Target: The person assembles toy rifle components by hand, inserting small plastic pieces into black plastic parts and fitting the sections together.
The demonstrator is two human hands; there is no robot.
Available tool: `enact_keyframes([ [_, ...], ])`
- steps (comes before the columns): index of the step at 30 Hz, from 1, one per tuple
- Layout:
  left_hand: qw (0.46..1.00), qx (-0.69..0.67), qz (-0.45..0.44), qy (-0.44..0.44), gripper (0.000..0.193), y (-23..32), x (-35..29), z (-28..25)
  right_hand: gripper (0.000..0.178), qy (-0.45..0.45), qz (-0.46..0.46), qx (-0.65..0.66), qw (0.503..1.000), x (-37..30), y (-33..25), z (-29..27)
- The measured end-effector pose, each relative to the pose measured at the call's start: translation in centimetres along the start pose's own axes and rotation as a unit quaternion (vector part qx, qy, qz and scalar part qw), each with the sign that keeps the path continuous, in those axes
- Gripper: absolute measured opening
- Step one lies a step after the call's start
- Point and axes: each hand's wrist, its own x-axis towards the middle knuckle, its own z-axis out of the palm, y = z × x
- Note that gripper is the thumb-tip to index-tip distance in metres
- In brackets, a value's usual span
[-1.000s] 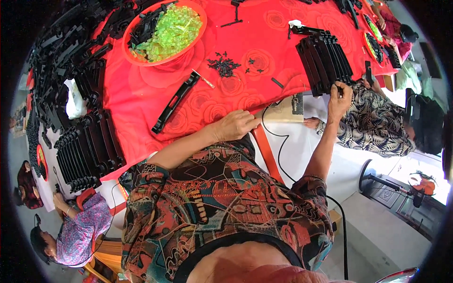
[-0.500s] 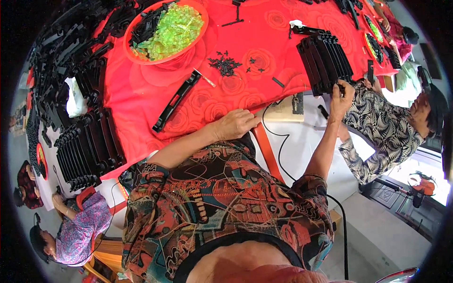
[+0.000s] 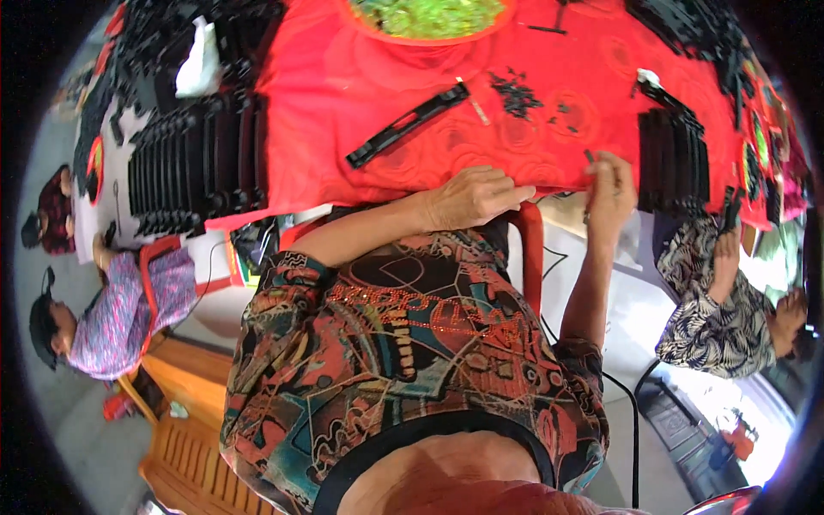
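Observation:
My left hand (image 3: 482,197) rests at the near edge of the red table cover with its fingers curled in. Anything inside it is hidden. To its right, at the same edge, my right hand (image 3: 614,193) is closed with a slim black strip (image 3: 590,157) at its fingertips; blur makes the strip's full length unclear. Ahead of my left hand, a long black slotted part (image 3: 408,125) lies slantwise on the cloth. Beside it are a thin light-coloured stick (image 3: 479,107) and a small pile of tiny black pieces (image 3: 517,96).
Black parts stand in rows at left (image 3: 197,163) and right (image 3: 674,159). A red basin (image 3: 506,26) of yellow-green pieces sits farther back. A white crumpled bag (image 3: 199,60) lies among black parts. Co-workers sit at left (image 3: 137,309) and right (image 3: 717,300).
The view has swung, so the table things sit farther right and higher. My right hand has left the right-hand row of black parts and come nearer my left hand, which stays curled.

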Motion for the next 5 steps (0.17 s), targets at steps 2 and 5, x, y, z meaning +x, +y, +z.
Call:
enact_keyframes([
  [2, 0.996, -0.014, -0.066, 0.053, 0.032, 0.1, -1.2, -1.3, 0.014, -0.146, 0.109, 0.076, 0.98, -1.3, -1.4, 3.1],
  [5, 0.984, -0.024, -0.168, 0.047, 0.033, 0.5, -2.7, -3.6, 0.016, -0.26, 0.172, 0.148, 0.938, -3.0, -2.1, 6.8],
])
